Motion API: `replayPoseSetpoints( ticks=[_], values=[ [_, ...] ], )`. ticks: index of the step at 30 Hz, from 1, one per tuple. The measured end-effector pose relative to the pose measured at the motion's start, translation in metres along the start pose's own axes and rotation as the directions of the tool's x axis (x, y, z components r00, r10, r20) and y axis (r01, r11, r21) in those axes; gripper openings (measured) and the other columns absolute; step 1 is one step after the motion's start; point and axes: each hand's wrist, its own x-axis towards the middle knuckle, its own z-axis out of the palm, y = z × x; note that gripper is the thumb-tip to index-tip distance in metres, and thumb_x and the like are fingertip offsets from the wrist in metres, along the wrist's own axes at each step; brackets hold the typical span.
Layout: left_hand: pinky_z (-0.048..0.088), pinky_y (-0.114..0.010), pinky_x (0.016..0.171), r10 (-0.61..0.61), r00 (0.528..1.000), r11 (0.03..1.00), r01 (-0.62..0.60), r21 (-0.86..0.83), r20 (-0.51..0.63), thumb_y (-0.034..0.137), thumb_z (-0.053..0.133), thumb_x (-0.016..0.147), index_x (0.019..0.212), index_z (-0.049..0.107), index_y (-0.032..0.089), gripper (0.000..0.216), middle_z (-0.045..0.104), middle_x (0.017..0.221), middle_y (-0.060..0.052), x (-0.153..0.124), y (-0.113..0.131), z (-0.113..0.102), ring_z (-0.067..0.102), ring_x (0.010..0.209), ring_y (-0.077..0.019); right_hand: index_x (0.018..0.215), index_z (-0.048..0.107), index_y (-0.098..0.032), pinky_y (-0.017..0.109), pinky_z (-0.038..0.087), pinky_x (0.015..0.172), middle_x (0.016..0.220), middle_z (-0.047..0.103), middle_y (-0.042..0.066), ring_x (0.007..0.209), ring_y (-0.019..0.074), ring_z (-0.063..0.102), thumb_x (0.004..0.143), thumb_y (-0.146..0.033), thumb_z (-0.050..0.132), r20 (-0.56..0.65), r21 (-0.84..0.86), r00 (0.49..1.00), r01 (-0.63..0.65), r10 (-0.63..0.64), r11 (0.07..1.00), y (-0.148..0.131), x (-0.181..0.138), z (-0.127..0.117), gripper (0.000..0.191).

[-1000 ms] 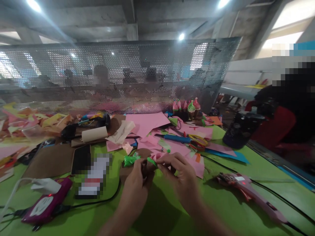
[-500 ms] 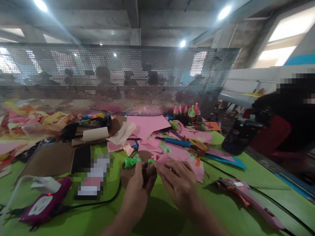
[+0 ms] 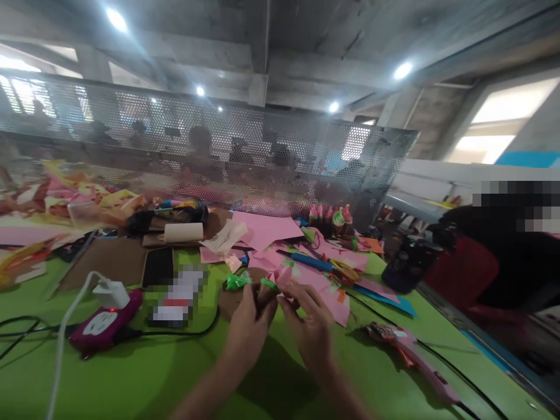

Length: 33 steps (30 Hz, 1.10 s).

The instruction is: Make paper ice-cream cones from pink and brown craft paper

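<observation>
Head camera: where did the small brown cone-shaped piece with green trim and folded pink top (image 3: 267,286) lie?

— At lower centre of the frame, between both hands. The left hand (image 3: 249,318) gripped its brown base; the long axis appeared to lean toward upper right, placing the pink top nearer the right hand (image 3: 308,315).

— Right hand state?

— Fingers bent beside the pink top; whether they gripped it could not be told.

— Containers?

— A dark cylindrical tumbler (image 3: 400,265) stood at frame right, contents hidden.
</observation>
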Motion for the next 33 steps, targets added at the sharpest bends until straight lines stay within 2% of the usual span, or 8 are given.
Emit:
replayPoseSetpoints(
  ticks=[3, 5, 9, 11, 17, 23, 27, 33],
  values=[
    [0.045, -0.033, 0.085, -0.036, 0.999, 0.967, 0.038, -0.250, 0.014, 0.051, 0.059, 0.086, 0.104, 0.059, 0.023, 0.033, 0.068, 0.108, -0.009, -0.004, -0.003, 0.003, 0.063, 0.103, -0.0260, 0.105, 0.072, -0.027, 0.031, 0.051, 0.071, 0.090, 0.068, 0.004, 0.081, 0.0190, 0.063, 0.088, -0.017, 0.064, -0.013, 0.073, 0.998, -0.059, 0.060, 0.996, -0.007, -0.005, 0.004, 0.021],
    [0.047, -0.030, 0.080, -0.030, 1.000, 0.944, 0.031, -0.329, 0.009, 0.058, 0.058, 0.084, 0.100, 0.061, 0.023, 0.039, 0.068, 0.102, -0.008, -0.004, -0.007, 0.005, 0.063, 0.099, -0.0242, 0.101, 0.073, -0.026, 0.030, 0.050, 0.069, 0.089, 0.068, 0.003, 0.078, 0.0185, 0.061, 0.086, -0.018, 0.066, -0.001, 0.125, 0.995, -0.103, 0.104, 0.987, -0.012, -0.008, 0.005, 0.018],
    [0.042, -0.024, 0.055, -0.024, 0.999, 0.930, 0.035, -0.365, 0.035, 0.066, 0.062, 0.078, 0.088, 0.060, 0.022, 0.046, 0.058, 0.069, 0.001, -0.005, -0.010, 0.003, 0.055, 0.061, -0.0146, 0.084, 0.067, -0.022, 0.028, 0.046, 0.065, 0.078, 0.063, 0.001, 0.070, 0.0168, 0.056, 0.084, -0.024, 0.068, 0.009, 0.189, 0.983, -0.183, 0.185, 0.965, -0.014, -0.012, 0.008, 0.002],
    [0.037, -0.022, 0.048, -0.016, 0.998, 0.924, 0.037, -0.381, 0.058, 0.069, 0.063, 0.075, 0.085, 0.058, 0.021, 0.049, 0.051, 0.062, 0.005, -0.006, -0.007, 0.001, 0.046, 0.051, -0.0107, 0.077, 0.063, -0.021, 0.027, 0.044, 0.060, 0.070, 0.059, -0.001, 0.065, 0.0155, 0.053, 0.086, -0.030, 0.067, 0.024, 0.225, 0.968, -0.248, 0.249, 0.942, -0.011, -0.012, 0.008, 0.013],
    [0.045, -0.023, 0.057, -0.036, 0.995, 0.902, 0.074, -0.426, 0.097, 0.062, 0.072, 0.071, 0.092, 0.056, 0.019, 0.051, 0.063, 0.075, 0.001, -0.009, 0.001, -0.006, 0.057, 0.058, -0.0108, 0.070, 0.059, -0.020, 0.024, 0.041, 0.052, 0.063, 0.055, -0.002, 0.056, 0.0136, 0.049, 0.090, -0.045, 0.058, 0.086, 0.330, 0.902, -0.426, 0.423, 0.842, 0.002, -0.010, 0.004, 0.033],
    [0.049, -0.025, 0.061, -0.050, 0.995, 0.891, 0.083, -0.445, 0.085, 0.057, 0.076, 0.069, 0.098, 0.053, 0.020, 0.053, 0.066, 0.082, 0.000, -0.007, -0.001, -0.006, 0.064, 0.065, -0.0132, 0.074, 0.062, -0.019, 0.025, 0.040, 0.054, 0.070, 0.058, 0.001, 0.059, 0.0137, 0.049, 0.090, -0.050, 0.056, 0.142, 0.403, 0.876, -0.477, 0.462, 0.781, 0.003, -0.011, 0.005, 0.035],
    [0.044, -0.022, 0.053, -0.030, 0.994, 0.892, 0.073, -0.445, 0.102, 0.057, 0.078, 0.067, 0.102, 0.050, 0.021, 0.057, 0.064, 0.076, 0.004, -0.005, -0.004, -0.002, 0.056, 0.053, -0.0092, 0.081, 0.062, -0.019, 0.025, 0.042, 0.055, 0.072, 0.059, 0.001, 0.063, 0.0145, 0.051, 0.086, -0.049, 0.063, 0.192, 0.447, 0.867, -0.495, 0.460, 0.745, 0.002, -0.010, 0.006, 0.030],
    [0.029, -0.017, 0.044, -0.011, 0.986, 0.898, 0.083, -0.433, 0.166, 0.057, 0.075, 0.071, 0.097, 0.050, 0.021, 0.051, 0.055, 0.067, 0.008, -0.010, -0.003, 0.001, 0.040, 0.046, -0.0045, 0.068, 0.054, -0.020, 0.024, 0.035, 0.049, 0.061, 0.050, -0.004, 0.054, 0.0119, 0.042, 0.078, -0.051, 0.070, 0.243, 0.480, 0.851, -0.522, 0.466, 0.704, -0.004, -0.008, 0.007, 0.036]
  ],
)
